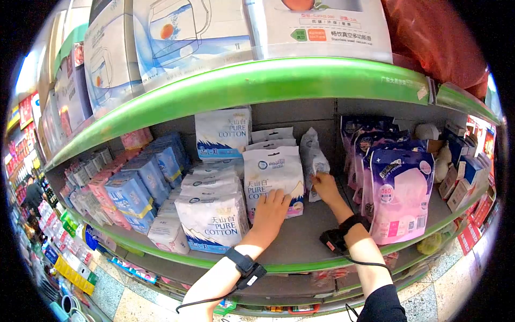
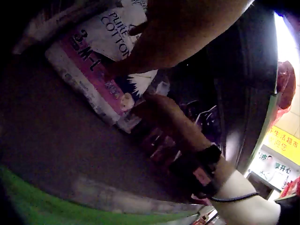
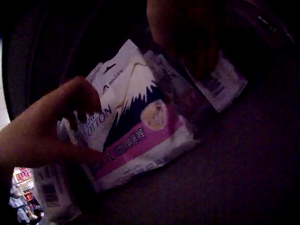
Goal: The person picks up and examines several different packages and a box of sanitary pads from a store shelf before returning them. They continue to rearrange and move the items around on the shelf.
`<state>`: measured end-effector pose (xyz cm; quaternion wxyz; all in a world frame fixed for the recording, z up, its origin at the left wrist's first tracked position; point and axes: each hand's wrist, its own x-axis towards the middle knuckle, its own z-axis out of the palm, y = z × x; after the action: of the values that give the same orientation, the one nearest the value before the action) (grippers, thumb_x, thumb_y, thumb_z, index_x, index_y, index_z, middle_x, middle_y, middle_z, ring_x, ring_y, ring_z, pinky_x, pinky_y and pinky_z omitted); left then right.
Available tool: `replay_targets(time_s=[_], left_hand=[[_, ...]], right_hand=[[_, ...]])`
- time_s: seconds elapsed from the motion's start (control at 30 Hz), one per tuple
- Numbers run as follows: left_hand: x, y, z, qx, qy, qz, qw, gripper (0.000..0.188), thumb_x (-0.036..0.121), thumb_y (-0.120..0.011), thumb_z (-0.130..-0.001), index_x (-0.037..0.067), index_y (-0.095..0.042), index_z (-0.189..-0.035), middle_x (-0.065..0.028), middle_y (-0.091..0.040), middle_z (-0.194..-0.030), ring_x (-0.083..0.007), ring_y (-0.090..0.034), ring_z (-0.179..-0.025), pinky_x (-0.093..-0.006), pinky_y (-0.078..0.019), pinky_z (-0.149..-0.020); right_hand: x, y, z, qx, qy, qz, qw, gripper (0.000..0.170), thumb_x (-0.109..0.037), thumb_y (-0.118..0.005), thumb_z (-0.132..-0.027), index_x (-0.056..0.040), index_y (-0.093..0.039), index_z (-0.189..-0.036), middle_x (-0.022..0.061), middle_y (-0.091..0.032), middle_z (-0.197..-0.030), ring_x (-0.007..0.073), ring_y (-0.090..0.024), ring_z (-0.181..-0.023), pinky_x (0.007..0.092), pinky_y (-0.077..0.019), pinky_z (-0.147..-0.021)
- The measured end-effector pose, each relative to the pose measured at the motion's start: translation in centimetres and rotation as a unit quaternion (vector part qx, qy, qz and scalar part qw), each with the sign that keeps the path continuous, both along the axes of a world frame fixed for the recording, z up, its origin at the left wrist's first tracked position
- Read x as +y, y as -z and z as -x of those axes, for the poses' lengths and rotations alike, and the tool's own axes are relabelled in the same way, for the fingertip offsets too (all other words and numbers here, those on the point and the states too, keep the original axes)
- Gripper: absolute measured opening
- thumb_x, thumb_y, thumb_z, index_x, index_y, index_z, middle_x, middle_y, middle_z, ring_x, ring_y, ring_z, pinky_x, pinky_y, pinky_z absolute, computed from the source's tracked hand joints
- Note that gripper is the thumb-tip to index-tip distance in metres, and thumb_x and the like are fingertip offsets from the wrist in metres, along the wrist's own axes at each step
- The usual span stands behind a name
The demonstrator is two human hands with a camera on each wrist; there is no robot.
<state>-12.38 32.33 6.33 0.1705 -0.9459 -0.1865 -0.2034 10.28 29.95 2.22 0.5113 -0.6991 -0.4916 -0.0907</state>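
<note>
On the middle shelf, a white Pure Cotton pack (image 1: 273,169) with a pink band along its bottom stands at the front of a short row. My left hand (image 1: 270,214) rests its fingers on the lower front of this pack; in the right wrist view, the left thumb and fingers (image 3: 56,124) spread across its printed face. Just right of it, a second plastic pack (image 1: 313,155) stands turned edge-on. My right hand (image 1: 326,189) grips its near edge, and in the right wrist view the hand's fingertips are dark against the pack (image 3: 222,86).
Blue-banded Pure Cotton packs (image 1: 209,222) stand to the left, beside blue boxes (image 1: 131,193). Purple-and-pink bags (image 1: 402,198) stand on the right, close to my right forearm. The green edge of the upper shelf (image 1: 257,80) overhangs, with boxed jugs (image 1: 193,37) above it.
</note>
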Motion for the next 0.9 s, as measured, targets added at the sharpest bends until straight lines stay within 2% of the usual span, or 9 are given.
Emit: replay_targets(time_s=[0.03,0.1,0.2,0.37,0.43,0.63,0.77,0.87,0.9], left_hand=[[0.2,0.6,0.3,-0.001,-0.003,-0.002,1.000,0.047,0.012,-0.057,-0.070,0.007,-0.047,-0.115,-0.0132,-0.049,-0.113,-0.0271,-0.045,-0.108,-0.0404,-0.0387,-0.088],[1.2,2.5,0.9,0.099,-0.058,0.084,0.990,0.029,0.019,-0.059,-0.069,0.007,-0.052,-0.095,-0.0066,-0.055,-0.095,-0.0214,-0.050,-0.097,-0.0377,-0.0425,-0.077],[2.8,3.8,0.9,0.011,-0.049,0.017,0.999,0.028,0.022,-0.059,-0.072,0.007,-0.053,-0.095,-0.0080,-0.057,-0.090,-0.0228,-0.051,-0.096,-0.0377,-0.0438,-0.073],[4.6,4.6,-0.5,-0.006,-0.073,0.033,0.997,0.030,0.026,-0.058,-0.074,0.007,-0.052,-0.096,-0.0088,-0.056,-0.097,-0.0239,-0.049,-0.099,-0.0443,-0.0396,-0.080],[5.0,5.3,-0.7,0.000,-0.079,0.027,0.996,0.031,0.027,-0.058,-0.074,0.007,-0.052,-0.096,-0.0088,-0.055,-0.100,-0.0244,-0.048,-0.100,-0.0468,-0.0377,-0.082],[5.1,5.5,-1.0,0.027,-0.094,0.037,0.994,0.043,0.033,-0.061,-0.072,0.006,-0.049,-0.103,-0.0107,-0.055,-0.101,-0.0260,-0.049,-0.100,-0.0471,-0.0398,-0.078],[4.4,4.4,-0.6,0.044,-0.088,0.058,0.993,0.035,0.028,-0.060,-0.072,0.005,-0.052,-0.098,-0.0112,-0.056,-0.100,-0.0252,-0.050,-0.099,-0.0449,-0.0408,-0.079],[3.3,3.5,0.0,0.054,-0.084,0.081,0.992,0.033,0.025,-0.059,-0.073,0.004,-0.053,-0.097,-0.0126,-0.056,-0.099,-0.0269,-0.052,-0.097,-0.0431,-0.0429,-0.078],[3.0,3.4,0.2,0.058,-0.081,0.073,0.992,0.035,0.027,-0.059,-0.073,0.002,-0.054,-0.098,-0.0146,-0.057,-0.098,-0.0298,-0.054,-0.095,-0.0421,-0.0458,-0.076]], right_hand=[[0.7,0.1,0.3,-0.001,-0.003,-0.002,1.000,0.023,-0.017,-0.052,-0.079,0.0041,-0.056,-0.070,0.0239,-0.057,-0.071,0.0372,-0.058,-0.068,0.0418,-0.0456,-0.060],[1.8,0.0,1.6,-0.129,0.031,-0.013,0.991,0.018,-0.012,-0.051,-0.076,0.0046,-0.057,-0.074,0.0231,-0.056,-0.065,0.0355,-0.059,-0.064,0.0395,-0.0451,-0.059],[2.0,-1.0,3.3,-0.036,0.017,0.055,0.998,0.019,-0.013,-0.049,-0.076,0.0035,-0.058,-0.076,0.0261,-0.057,-0.078,0.0402,-0.057,-0.073,0.0464,-0.0458,-0.067],[2.3,-0.6,2.9,-0.057,0.019,0.045,0.997,0.020,-0.014,-0.049,-0.076,0.0041,-0.059,-0.076,0.0257,-0.058,-0.077,0.0408,-0.057,-0.073,0.0462,-0.0464,-0.068],[1.3,-0.6,2.4,-0.054,0.083,0.030,0.995,0.019,-0.013,-0.050,-0.076,0.0050,-0.056,-0.078,0.0271,-0.055,-0.074,0.0424,-0.056,-0.073,0.0439,-0.0446,-0.063],[-7.8,-5.2,2.9,-0.127,0.154,-0.010,0.980,0.020,-0.015,-0.050,-0.079,0.0023,-0.056,-0.071,0.0246,-0.057,-0.070,0.0408,-0.057,-0.068,0.0464,-0.0450,-0.060],[-16.4,-10.1,5.4,-0.158,0.074,-0.001,0.985,0.018,-0.013,-0.052,-0.080,0.0030,-0.054,-0.073,0.0229,-0.055,-0.068,0.0415,-0.053,-0.062,0.0436,-0.0406,-0.055],[-20.5,-11.8,5.4,-0.014,0.010,0.067,0.998,0.024,-0.019,-0.057,-0.081,0.0030,-0.054,-0.071,0.0175,-0.049,-0.057,0.0226,-0.045,-0.049,0.0359,-0.0346,-0.048],[-20.8,-11.2,4.8,-0.015,0.012,0.068,0.997,0.024,-0.019,-0.057,-0.081,0.0030,-0.054,-0.071,0.0175,-0.049,-0.057,0.0226,-0.045,-0.049,0.0359,-0.0346,-0.048]])
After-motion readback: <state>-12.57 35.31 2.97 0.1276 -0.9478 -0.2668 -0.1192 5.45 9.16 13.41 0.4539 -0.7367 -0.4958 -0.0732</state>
